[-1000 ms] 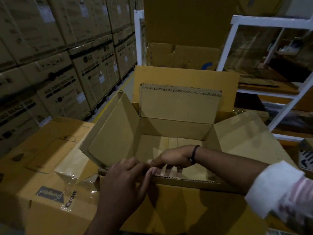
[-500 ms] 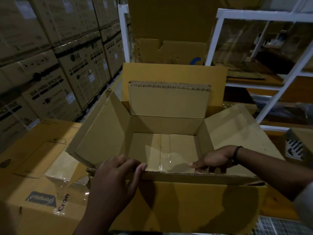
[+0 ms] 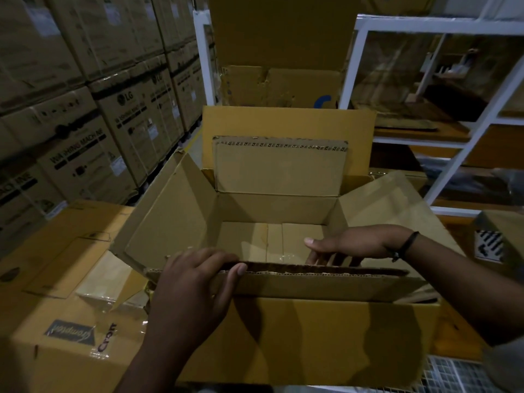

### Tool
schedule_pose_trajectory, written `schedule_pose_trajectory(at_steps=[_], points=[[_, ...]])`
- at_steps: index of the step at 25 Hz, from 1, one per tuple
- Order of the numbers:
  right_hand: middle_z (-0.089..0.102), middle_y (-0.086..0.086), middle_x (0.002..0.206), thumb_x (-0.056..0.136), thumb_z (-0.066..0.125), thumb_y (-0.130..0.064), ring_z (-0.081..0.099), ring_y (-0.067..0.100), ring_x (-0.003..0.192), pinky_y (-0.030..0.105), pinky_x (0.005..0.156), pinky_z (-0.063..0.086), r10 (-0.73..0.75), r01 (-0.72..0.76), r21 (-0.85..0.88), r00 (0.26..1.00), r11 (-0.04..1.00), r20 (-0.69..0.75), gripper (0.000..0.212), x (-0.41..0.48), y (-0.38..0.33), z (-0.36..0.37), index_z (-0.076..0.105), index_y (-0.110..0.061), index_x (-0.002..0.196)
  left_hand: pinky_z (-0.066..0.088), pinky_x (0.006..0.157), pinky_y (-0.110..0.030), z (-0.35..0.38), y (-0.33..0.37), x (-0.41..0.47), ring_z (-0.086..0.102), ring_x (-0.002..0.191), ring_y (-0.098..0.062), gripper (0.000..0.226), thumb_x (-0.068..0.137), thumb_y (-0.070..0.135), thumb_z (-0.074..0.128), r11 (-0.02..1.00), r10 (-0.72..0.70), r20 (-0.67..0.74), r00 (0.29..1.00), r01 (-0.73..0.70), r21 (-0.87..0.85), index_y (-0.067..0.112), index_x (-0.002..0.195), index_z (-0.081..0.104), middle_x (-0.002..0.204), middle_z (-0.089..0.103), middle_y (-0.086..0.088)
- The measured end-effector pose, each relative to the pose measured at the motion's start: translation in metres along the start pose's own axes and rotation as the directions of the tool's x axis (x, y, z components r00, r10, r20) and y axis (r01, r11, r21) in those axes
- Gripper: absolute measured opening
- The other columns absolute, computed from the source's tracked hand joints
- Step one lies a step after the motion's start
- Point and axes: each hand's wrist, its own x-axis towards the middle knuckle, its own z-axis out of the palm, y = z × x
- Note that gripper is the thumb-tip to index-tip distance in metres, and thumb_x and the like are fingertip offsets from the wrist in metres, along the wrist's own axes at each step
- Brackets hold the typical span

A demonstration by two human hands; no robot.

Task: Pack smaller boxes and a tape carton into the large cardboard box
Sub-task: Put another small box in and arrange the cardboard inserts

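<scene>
The large cardboard box (image 3: 175,219) stands open in front of me, all its flaps spread. Its inside holds nothing; a taped seam runs along the bottom. My left hand (image 3: 195,282) grips the near flap (image 3: 326,282) at its left end, thumb over the corrugated edge. Reaching over the same flap at the right end, my right hand (image 3: 351,245) has its fingers curled down inside the box behind the flap. A dark band is on the right wrist. No smaller boxes or tape carton lie inside.
A yellow printed carton (image 3: 56,307) lies flat at my left, under the big box's left flap. Stacked appliance cartons (image 3: 85,123) wall off the left. A white metal rack (image 3: 442,143) stands at right, a small box (image 3: 499,236) beside it.
My right hand has slid from the middle of the near flap to its right end. The left hand stays on the left end. The view has shifted slightly.
</scene>
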Motion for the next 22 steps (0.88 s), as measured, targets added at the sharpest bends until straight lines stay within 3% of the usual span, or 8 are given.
schedule_pose_trajectory(at_steps=[2, 4, 7, 11, 14, 18, 22], points=[[0.065, -0.005, 0.126, 0.098, 0.026, -0.07, 0.064, 0.017, 0.116, 0.043, 0.104, 0.053, -0.027, 0.027, -0.009, 0.999, 1.0, -0.021, 0.065, -0.006, -0.003, 0.0, 0.066, -0.03, 0.128, 0.048, 0.098, -0.044, 0.0, -0.001, -0.001, 0.062, 0.103, -0.007, 0.03, 0.099, 0.053, 0.054, 1.0, -0.01, -0.005, 1.0, 0.01, -0.002, 0.035, 0.11, 0.074, 0.11, 0.071, 0.017], [0.066, -0.003, 0.127, 0.097, 0.027, -0.069, 0.065, 0.016, 0.114, 0.034, 0.097, 0.055, -0.048, 0.049, 0.026, 0.998, 0.998, -0.04, 0.065, -0.012, -0.006, 0.001, 0.067, -0.028, 0.127, 0.043, 0.108, -0.048, 0.0, -0.002, -0.001, 0.063, 0.109, -0.008, 0.034, 0.098, 0.055, 0.053, 1.0, -0.024, -0.001, 1.0, 0.024, -0.002, 0.033, 0.114, 0.074, 0.116, 0.071, 0.016], [0.07, -0.003, 0.122, 0.096, 0.03, -0.069, 0.067, 0.014, 0.108, 0.026, 0.087, 0.056, -0.082, 0.086, 0.043, 0.993, 0.995, -0.085, 0.062, -0.018, -0.009, 0.002, 0.069, -0.029, 0.123, 0.04, 0.112, -0.048, -0.002, -0.002, -0.001, 0.063, 0.113, -0.008, 0.038, 0.098, 0.057, 0.051, 1.0, -0.029, 0.014, 0.999, 0.029, 0.012, 0.033, 0.118, 0.073, 0.119, 0.071, 0.015], [0.072, -0.011, 0.098, 0.091, 0.059, -0.064, 0.068, 0.012, 0.093, 0.04, 0.088, 0.058, -0.234, 0.146, -0.339, 0.943, 0.929, -0.236, 0.032, -0.007, -0.001, 0.002, 0.071, -0.035, 0.101, 0.041, 0.112, -0.048, -0.005, -0.005, 0.002, 0.061, 0.116, -0.009, 0.04, 0.098, 0.058, 0.049, 0.999, -0.042, 0.041, 0.998, 0.041, 0.025, 0.034, 0.12, 0.072, 0.122, 0.07, 0.014], [0.067, -0.013, 0.088, 0.085, 0.071, -0.062, 0.063, 0.009, 0.083, 0.034, 0.072, 0.057, -0.289, 0.039, -0.543, 0.877, 0.839, -0.384, 0.031, -0.004, -0.005, 0.009, 0.069, -0.032, 0.093, 0.043, 0.11, -0.05, -0.008, -0.008, 0.005, 0.06, 0.118, -0.011, 0.043, 0.099, 0.058, 0.045, 0.999, -0.043, 0.056, 0.998, 0.041, 0.031, 0.033, 0.123, 0.072, 0.125, 0.069, 0.012], [0.066, -0.015, 0.087, 0.088, 0.061, -0.068, 0.062, 0.004, 0.08, 0.034, 0.07, 0.059, -0.395, 0.135, -0.481, 0.775, 0.866, -0.494, 0.038, -0.013, -0.012, 0.016, 0.072, -0.033, 0.099, 0.043, 0.111, -0.05, -0.014, -0.009, 0.01, 0.061, 0.119, -0.012, 0.043, 0.099, 0.057, 0.047, 0.999, -0.046, 0.031, 0.998, 0.046, 0.016, 0.031, 0.123, 0.072, 0.126, 0.07, 0.01], [0.067, -0.015, 0.088, 0.093, 0.062, -0.059, 0.063, 0.003, 0.081, 0.036, 0.072, 0.06, -0.414, 0.158, -0.443, 0.708, 0.883, -0.572, 0.031, -0.017, -0.01, 0.017, 0.074, -0.031, 0.101, 0.045, 0.109, -0.051, -0.014, -0.009, 0.01, 0.062, 0.118, -0.013, 0.043, 0.098, 0.056, 0.049, 0.999, -0.034, 0.026, 0.999, 0.034, 0.014, 0.03, 0.123, 0.073, 0.126, 0.07, 0.009]])
